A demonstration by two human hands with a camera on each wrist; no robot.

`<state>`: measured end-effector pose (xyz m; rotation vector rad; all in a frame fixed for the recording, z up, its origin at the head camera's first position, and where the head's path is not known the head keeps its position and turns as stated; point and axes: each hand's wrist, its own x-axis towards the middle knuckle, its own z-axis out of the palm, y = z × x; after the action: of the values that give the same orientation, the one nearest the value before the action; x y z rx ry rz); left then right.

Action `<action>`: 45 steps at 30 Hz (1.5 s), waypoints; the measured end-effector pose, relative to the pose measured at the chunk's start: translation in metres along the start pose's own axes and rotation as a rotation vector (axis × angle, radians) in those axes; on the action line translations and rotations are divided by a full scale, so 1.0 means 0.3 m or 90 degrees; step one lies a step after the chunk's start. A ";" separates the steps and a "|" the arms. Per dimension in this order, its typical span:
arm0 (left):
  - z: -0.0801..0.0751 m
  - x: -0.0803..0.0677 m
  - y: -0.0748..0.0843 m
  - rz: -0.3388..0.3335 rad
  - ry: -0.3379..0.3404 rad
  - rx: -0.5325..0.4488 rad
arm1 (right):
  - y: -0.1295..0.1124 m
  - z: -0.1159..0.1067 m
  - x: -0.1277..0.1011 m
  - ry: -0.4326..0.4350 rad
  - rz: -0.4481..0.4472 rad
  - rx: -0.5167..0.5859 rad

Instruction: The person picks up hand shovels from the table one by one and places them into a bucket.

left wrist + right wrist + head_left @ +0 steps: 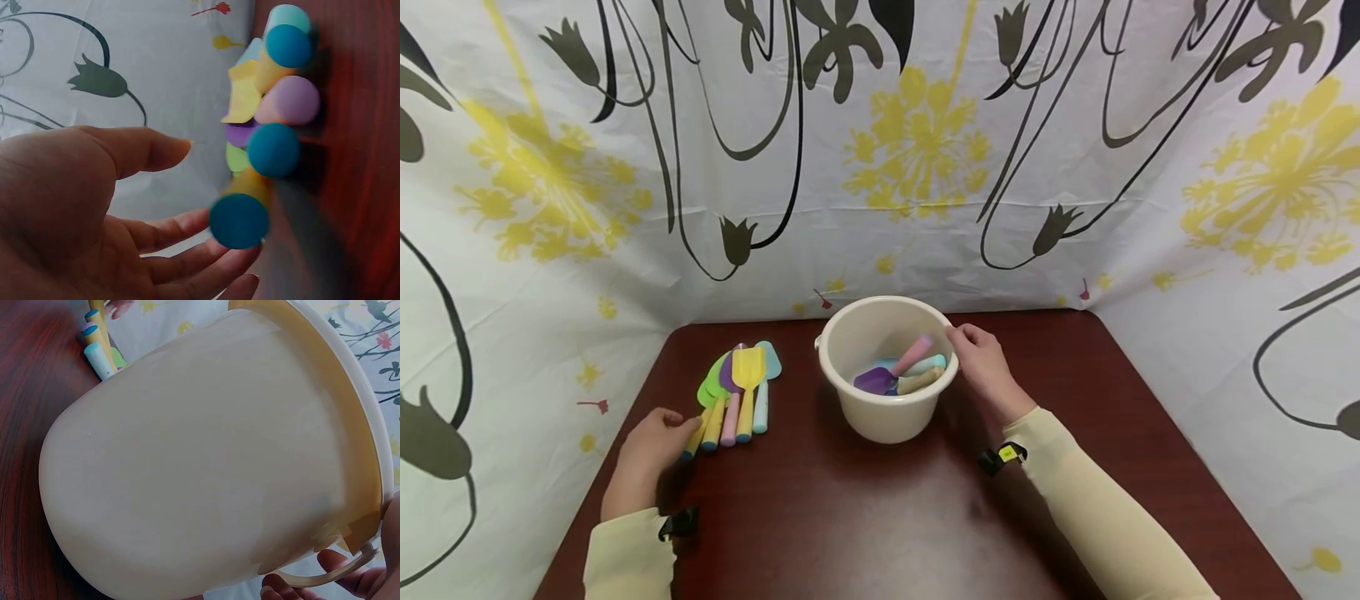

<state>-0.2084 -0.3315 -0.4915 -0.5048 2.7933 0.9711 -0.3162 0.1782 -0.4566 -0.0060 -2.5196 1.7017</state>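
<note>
Nearest the camera, on the dark red table (865, 517), the left hand (647, 454) lies with fingers loosely spread and holds nothing; its fingertips (240, 253) sit just beside the handle ends of the fanned toy spatulas (737, 392), and whether they touch is unclear. Farther back, the right hand (985, 362) rests at the rim of the cream bucket (887, 417), fingers curled by its handle (325, 575). Inside the bucket lie more spatulas (902, 371). Behind stands a flowered curtain (880, 150).

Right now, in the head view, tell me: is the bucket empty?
No: the cream bucket holds several toy spatulas, one with a purple blade, while the right hand rests at its rim.
</note>
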 end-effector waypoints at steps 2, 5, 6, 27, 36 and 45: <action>0.012 0.004 -0.012 -0.001 -0.021 -0.012 | 0.004 0.000 0.000 -0.001 -0.001 0.001; 0.034 0.008 -0.025 0.003 -0.044 -0.059 | 0.012 0.000 -0.001 -0.002 -0.002 0.001; 0.042 0.010 -0.028 0.005 -0.050 -0.079 | 0.014 0.000 -0.001 -0.003 -0.003 0.000; 0.018 0.023 -0.011 -0.013 0.087 -0.050 | 0.011 0.006 0.002 -0.016 -0.003 0.023; -0.012 0.014 0.014 -0.002 0.156 -0.050 | 0.010 0.001 0.001 -0.016 -0.006 0.028; -0.047 -0.020 0.043 -0.023 0.193 -0.068 | 0.007 0.004 0.000 -0.019 0.000 0.036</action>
<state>-0.2077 -0.3292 -0.4717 -0.7740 2.9907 1.1265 -0.3163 0.1780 -0.4589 0.0243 -2.4908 1.7848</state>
